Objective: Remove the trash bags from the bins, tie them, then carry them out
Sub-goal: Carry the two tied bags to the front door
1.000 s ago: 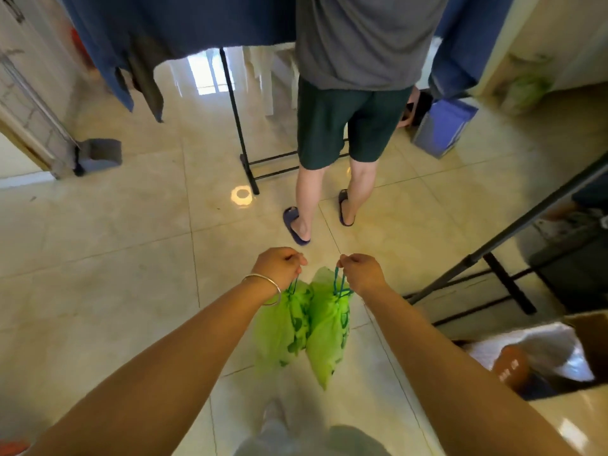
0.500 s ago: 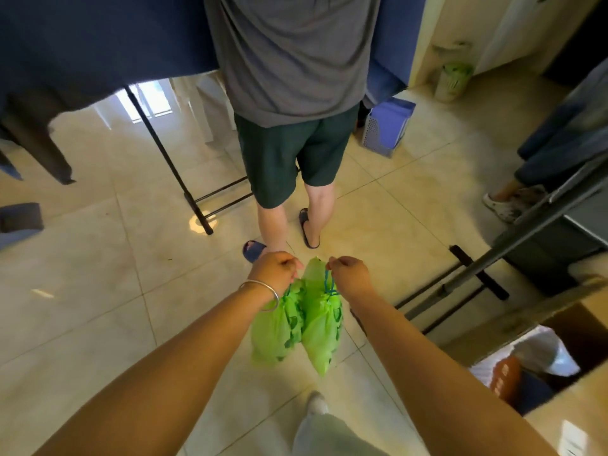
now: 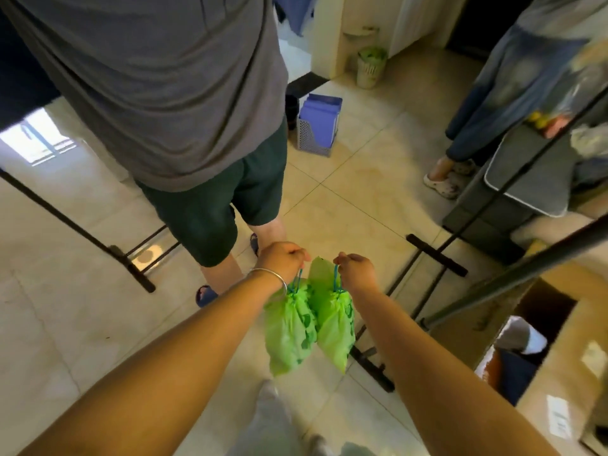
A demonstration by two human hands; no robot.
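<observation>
Head view, looking down over two outstretched forearms. Two green trash bags hang side by side and touching above the tiled floor point(image 3: 362, 179): the left bag point(image 3: 289, 330) and the right bag point(image 3: 334, 330), each cinched at the neck by a blue drawstring. The left hand point(image 3: 284, 258), with one metal bangle point(image 3: 268, 278) at the wrist, is curled round the drawstring of the left bag; the right hand point(image 3: 355, 268) pinches the drawstring loop of the right bag. Both fists are knuckles-up, near each other but apart, with the arms extended forward and converging. Two other people are in view: one in a grey shirt and dark green shorts point(image 3: 214, 205) directly ahead, and one in blue jeans point(image 3: 493, 93) at upper right. One purple file holder point(image 3: 319, 126) stands on the floor beyond; one small bin point(image 3: 371, 69) with a green liner stands by the far wall. One cardboard box point(image 3: 539, 350) sits open at lower right. Compared with half a second ago, the person in shorts fills more of the view, the bin and file holder lie nearer, and the grip on both bags is unchanged.
</observation>
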